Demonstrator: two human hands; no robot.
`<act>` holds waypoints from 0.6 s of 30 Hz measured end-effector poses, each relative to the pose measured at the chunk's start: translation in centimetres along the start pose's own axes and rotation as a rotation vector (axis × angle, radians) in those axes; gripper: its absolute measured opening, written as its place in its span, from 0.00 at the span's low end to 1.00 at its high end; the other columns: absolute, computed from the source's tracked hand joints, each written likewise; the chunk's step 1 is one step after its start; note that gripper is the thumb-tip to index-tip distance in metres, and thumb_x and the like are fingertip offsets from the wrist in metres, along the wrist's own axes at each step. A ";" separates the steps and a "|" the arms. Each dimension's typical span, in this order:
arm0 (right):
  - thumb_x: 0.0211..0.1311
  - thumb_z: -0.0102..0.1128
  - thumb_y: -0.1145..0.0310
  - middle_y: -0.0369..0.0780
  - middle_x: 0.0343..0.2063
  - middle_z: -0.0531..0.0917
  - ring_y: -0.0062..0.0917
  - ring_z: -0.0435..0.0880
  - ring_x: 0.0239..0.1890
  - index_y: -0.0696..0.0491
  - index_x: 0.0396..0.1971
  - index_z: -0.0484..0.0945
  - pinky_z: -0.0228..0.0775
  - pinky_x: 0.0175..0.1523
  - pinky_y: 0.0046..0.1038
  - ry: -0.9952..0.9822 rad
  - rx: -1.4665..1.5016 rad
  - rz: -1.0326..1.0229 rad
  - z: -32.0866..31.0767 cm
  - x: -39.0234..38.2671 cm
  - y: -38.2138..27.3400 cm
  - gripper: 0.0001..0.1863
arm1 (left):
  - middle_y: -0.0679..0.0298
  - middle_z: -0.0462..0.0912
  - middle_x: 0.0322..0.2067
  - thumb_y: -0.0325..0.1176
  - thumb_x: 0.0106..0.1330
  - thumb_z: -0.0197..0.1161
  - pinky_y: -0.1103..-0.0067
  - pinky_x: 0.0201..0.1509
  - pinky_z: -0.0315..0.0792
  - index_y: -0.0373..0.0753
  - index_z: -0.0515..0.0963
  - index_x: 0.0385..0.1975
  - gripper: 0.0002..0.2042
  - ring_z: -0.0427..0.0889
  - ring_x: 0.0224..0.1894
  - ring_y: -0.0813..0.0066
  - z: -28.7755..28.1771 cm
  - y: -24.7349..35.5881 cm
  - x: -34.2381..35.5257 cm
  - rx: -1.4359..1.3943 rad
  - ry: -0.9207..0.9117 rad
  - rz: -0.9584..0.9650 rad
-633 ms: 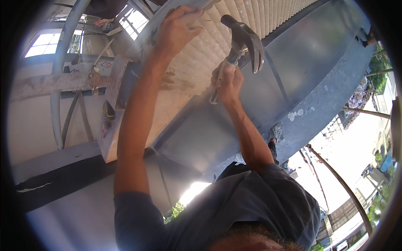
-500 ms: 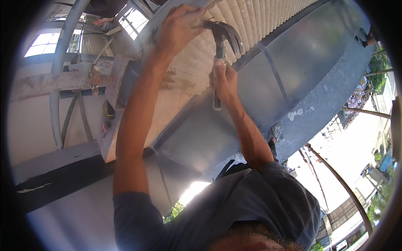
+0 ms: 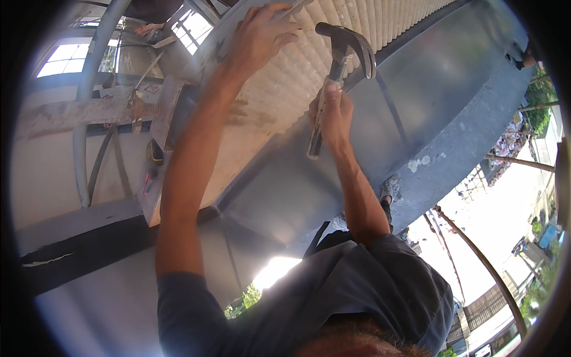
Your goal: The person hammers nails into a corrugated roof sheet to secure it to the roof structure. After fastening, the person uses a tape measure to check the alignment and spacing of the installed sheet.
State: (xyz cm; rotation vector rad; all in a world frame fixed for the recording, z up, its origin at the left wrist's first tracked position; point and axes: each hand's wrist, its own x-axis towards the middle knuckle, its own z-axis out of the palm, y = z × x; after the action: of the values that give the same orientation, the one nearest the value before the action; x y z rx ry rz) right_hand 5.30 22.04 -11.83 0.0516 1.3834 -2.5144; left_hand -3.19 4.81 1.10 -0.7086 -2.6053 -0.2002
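hammering gear is seen overhead: a claw hammer with a dark steel head and a worn pale handle (image 3: 333, 77) is gripped in the right hand (image 3: 334, 116), the fingers wrapped tight around the middle of the handle. the hammer is held nearly upright, its head raised just in front of the pale ribbed corrugated sheet (image 3: 285, 89), and its curved claw is turned toward the grey sheet-metal panel (image 3: 440, 77) on the right. whether the head touches the ribbed sheet cannot be told. the left hand (image 3: 259, 35) is pressed against the upper part of the same ribbed sheet, its fingers curled together over a thin pale strip (image 3: 294, 9) at the sheet's edge; what lies under the fingertips is hidden. both bare forearms are raised from a dark blue short-sleeved shirt (image 3: 333, 297) at the lower edge. to the left, a curved grey metal pipe (image 3: 89, 95) is seen beside a rough wooden beam (image 3: 77, 113), well apart from both hands.
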 end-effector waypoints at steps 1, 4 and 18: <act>0.72 0.51 0.36 0.35 0.17 0.75 0.18 0.73 0.18 0.58 0.31 0.72 0.66 0.23 0.24 0.007 0.008 0.014 0.1 -0.2 0.1 0.33 | 0.58 0.78 0.56 0.29 0.55 0.76 0.65 0.56 0.74 0.45 0.89 0.44 0.15 0.78 0.52 0.57 0.0 0.1 0.2 -0.012 -0.024 -0.032; 0.71 0.54 0.37 0.34 0.18 0.75 0.17 0.72 0.18 0.58 0.34 0.73 0.66 0.23 0.24 -0.051 -0.008 0.053 0.4 -0.3 0.2 0.32 | 0.59 0.78 0.56 0.29 0.55 0.75 0.66 0.56 0.74 0.44 0.89 0.41 0.12 0.78 0.51 0.57 0.5 -0.5 0.1 -0.026 -0.024 -0.080; 0.71 0.49 0.34 0.37 0.20 0.76 0.19 0.75 0.19 0.55 0.33 0.70 0.67 0.22 0.24 -0.038 -0.046 -0.105 1.6 0.1 2.2 0.33 | 0.60 0.79 0.54 0.23 0.57 0.72 0.69 0.54 0.74 0.43 0.89 0.38 0.10 0.78 0.50 0.60 0.8 -1.3 -0.1 -0.162 -0.062 -0.167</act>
State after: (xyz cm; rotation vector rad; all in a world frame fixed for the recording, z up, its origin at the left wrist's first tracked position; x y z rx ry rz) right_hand 5.90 19.50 -12.81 -0.0794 1.4647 -2.5521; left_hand -4.09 3.80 0.31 -0.5582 -2.7311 -0.4509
